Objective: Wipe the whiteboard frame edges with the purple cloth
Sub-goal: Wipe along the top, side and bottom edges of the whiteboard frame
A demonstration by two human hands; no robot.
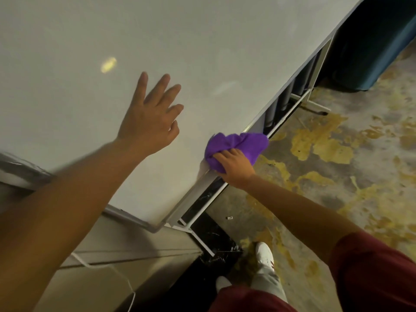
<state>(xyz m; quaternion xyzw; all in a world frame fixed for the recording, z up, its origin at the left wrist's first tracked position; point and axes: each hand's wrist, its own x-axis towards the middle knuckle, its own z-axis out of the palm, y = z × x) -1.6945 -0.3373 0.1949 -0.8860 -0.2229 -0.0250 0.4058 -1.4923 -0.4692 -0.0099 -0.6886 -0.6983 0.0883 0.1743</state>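
Two hands share the work. The right hand point(234, 166) has its fingers point(221, 156) clenched on the purple cloth point(238, 145), bunched so a thick pad presses on the lower frame edge point(193, 199) of the whiteboard point(90, 41), about midway along it. The left hand point(149, 118) is spread with fingers released, at or just off the board face, likely to steady the board on its stand against the rubbing. The edge beyond the cloth looks not yet wiped.
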